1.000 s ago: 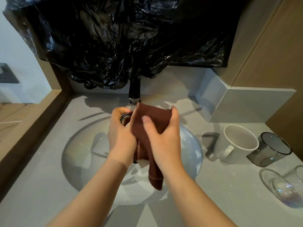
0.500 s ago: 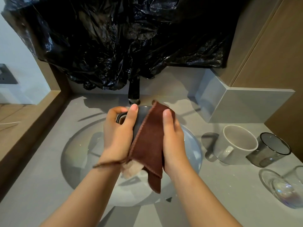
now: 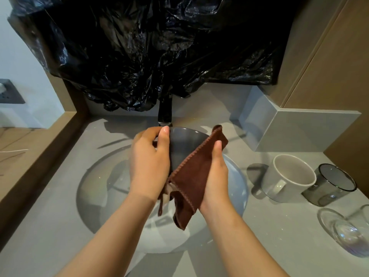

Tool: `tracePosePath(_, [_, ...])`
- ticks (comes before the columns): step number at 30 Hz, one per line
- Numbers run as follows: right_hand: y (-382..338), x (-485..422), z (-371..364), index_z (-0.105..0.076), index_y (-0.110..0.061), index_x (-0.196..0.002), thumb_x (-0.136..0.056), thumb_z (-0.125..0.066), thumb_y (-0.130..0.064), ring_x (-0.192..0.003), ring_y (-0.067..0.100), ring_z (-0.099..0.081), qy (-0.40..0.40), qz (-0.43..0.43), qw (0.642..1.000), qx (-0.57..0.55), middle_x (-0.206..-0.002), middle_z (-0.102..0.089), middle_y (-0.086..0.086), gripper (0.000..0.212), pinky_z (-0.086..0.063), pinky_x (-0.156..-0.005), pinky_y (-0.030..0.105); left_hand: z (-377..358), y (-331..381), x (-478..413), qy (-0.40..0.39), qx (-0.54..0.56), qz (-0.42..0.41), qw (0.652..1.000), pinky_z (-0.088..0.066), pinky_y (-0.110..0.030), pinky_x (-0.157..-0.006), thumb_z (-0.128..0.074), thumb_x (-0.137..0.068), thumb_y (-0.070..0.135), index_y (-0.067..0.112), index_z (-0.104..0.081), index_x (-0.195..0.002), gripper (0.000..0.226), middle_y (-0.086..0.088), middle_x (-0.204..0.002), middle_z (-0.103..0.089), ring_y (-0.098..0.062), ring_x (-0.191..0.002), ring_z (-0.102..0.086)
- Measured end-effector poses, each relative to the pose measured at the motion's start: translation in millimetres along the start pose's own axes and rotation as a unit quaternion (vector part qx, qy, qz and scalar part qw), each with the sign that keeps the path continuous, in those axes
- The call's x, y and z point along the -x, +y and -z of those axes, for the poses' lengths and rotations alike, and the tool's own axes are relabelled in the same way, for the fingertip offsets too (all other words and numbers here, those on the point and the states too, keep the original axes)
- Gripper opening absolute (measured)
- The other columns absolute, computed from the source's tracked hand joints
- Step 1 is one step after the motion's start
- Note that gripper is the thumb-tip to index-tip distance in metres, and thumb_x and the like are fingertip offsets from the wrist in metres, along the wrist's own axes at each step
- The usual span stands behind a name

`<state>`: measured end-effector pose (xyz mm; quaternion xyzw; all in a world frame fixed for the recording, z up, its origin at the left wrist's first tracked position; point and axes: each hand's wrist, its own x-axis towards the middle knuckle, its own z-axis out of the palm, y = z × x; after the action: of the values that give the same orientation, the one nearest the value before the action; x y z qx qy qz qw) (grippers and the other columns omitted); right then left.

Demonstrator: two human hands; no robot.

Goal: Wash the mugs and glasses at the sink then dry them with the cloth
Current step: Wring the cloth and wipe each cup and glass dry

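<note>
Your left hand point(image 3: 149, 162) grips the grey mug point(image 3: 185, 144), barer than before; your right hand point(image 3: 216, 174) holds the cloth point(image 3: 191, 180) against it, rim just beneath the tap point(image 3: 165, 112), well apart from the white mug point(image 3: 293, 172).

Head view, steeply down over sink point(image 3: 95, 188)

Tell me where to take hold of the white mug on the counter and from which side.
Take the white mug by its handle, coming from the near side. It stands upright with the handle turned toward the person, and the dark glass crowds its right side.
</note>
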<state>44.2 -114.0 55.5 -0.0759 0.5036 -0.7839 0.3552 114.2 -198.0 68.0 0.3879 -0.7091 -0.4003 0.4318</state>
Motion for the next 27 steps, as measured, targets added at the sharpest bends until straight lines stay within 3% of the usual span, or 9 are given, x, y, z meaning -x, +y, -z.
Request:
tracePosePath(3, [-2, 1, -7, -0.059, -0.037, -0.107, -0.089, -0.052, -0.05, -0.094, 0.013, -0.068, -0.003, 0.089, 0.991, 0.103, -0.1, -0.071, -0.004, 0.024, -0.054, -0.087, 0.034, -5, 13, 11, -0.088, 0.095, 0.08, 0.988, -0.051, -0.036, -0.088, -0.058, -0.069, 0.073, 0.02, -0.053, -0.115, 0.07, -0.002, -0.11, -0.063, -0.018, -0.101, -0.063])
tracePosePath(6, [-6, 3, -11, -0.056, -0.042, -0.112, -0.064, -0.069, -0.057, -0.102, 0.014, -0.065, -0.012, 0.127, 0.983, 0.132, -0.115, -0.065, -0.004, 0.053, -0.055, -0.088, 0.037, 4, 19, 9, -0.185, 0.277, 0.218, 0.917, -0.057, -0.033, -0.076, -0.074, -0.056, 0.067, 0.018, -0.056, -0.115, 0.079, -0.007, -0.106, -0.07, -0.016, -0.09, -0.071])
tracePosePath(9, [-13, -7, -4, -0.065, -0.029, -0.101, -0.082, -0.065, -0.048, -0.093, 0.019, -0.067, 0.014, 0.075, 0.996, 0.033, -0.102, -0.069, 0.002, 0.027, -0.055, -0.087, 0.04, 14, 18, 10, -0.285, 0.359, 0.275, 0.845, -0.059, -0.035, -0.077, -0.065, -0.061, 0.067, 0.012, -0.067, -0.11, 0.073, -0.013, -0.101, -0.073, -0.021, -0.087, -0.072])
tracePosePath(11, [-17, -11, 1, -0.065, -0.021, -0.102, -0.085, -0.061, -0.051, -0.092, 0.025, -0.065, 0.005, 0.01, 1.0, -0.01, -0.094, -0.07, 0.004, 0.034, -0.052, -0.089, 0.04, 14, 16, 11, -0.308, 0.395, 0.273, 0.822, -0.058, -0.027, -0.06, -0.052, -0.061, 0.058, 0.011, -0.07, -0.089, 0.058, -0.01, -0.08, -0.074, -0.018, -0.067, -0.071])
tracePosePath(15, [-16, -4, 1, -0.059, -0.018, -0.09, -0.09, -0.052, -0.043, -0.073, 0.011, -0.062, -0.064, 0.017, 0.997, -0.033, -0.057, -0.066, -0.012, 0.026, -0.051, -0.062, 0.019, 14, 20, 7, -0.286, 0.394, 0.228, 0.843, -0.053, -0.021, -0.048, -0.047, -0.066, 0.056, 0.018, -0.077, -0.068, 0.048, -0.003, -0.068, -0.072, -0.012, -0.057, -0.068])
tracePosePath(18, [-19, 0, -5, -0.061, -0.026, -0.103, -0.073, -0.052, -0.056, -0.068, 0.002, -0.067, -0.071, 0.079, 0.993, 0.047, -0.071, -0.07, -0.014, 0.043, -0.054, -0.059, 0.016, 14, 17, 2, -0.262, 0.353, 0.208, 0.874, -0.053, -0.024, -0.06, -0.047, -0.067, 0.061, 0.024, -0.078, -0.071, 0.048, 0.0, -0.076, -0.074, -0.012, -0.069, -0.071])
tracePosePath(20, [-22, -1, -7, -0.061, -0.029, -0.095, -0.086, -0.05, -0.051, -0.068, 0.002, -0.067, -0.042, 0.087, 0.994, 0.06, -0.073, -0.069, -0.012, 0.026, -0.054, -0.058, 0.017, 16, 15, 1, -0.262, 0.338, 0.197, 0.882, -0.052, -0.029, -0.075, -0.046, -0.071, 0.063, 0.023, -0.076, -0.088, 0.052, -0.002, -0.092, -0.076, -0.017, -0.089, -0.071])
tracePosePath(24, [-23, -1, -10, -0.059, -0.034, -0.093, -0.095, -0.047, -0.045, -0.089, 0.012, -0.066, 0.008, 0.117, 0.988, 0.101, -0.092, -0.068, -0.007, 0.016, -0.053, -0.078, 0.026, 17, 20, 9, -0.289, 0.364, 0.214, 0.859, -0.056, -0.03, -0.071, -0.045, -0.073, 0.063, 0.025, -0.079, -0.075, 0.051, -0.001, -0.09, -0.076, -0.012, -0.081, -0.072])
tracePosePath(27, [-13, 2, -14, -0.052, -0.052, -0.112, -0.069, -0.059, -0.067, -0.116, 0.016, -0.056, -0.038, 0.178, 0.966, 0.181, -0.12, -0.061, -0.009, 0.046, -0.046, -0.1, 0.04, 13, 15, 2, -0.274, 0.388, 0.23, 0.849, -0.057, -0.031, -0.076, -0.079, -0.048, 0.065, 0.016, -0.07, -0.109, 0.079, -0.011, -0.111, -0.071, -0.019, -0.098, -0.07])
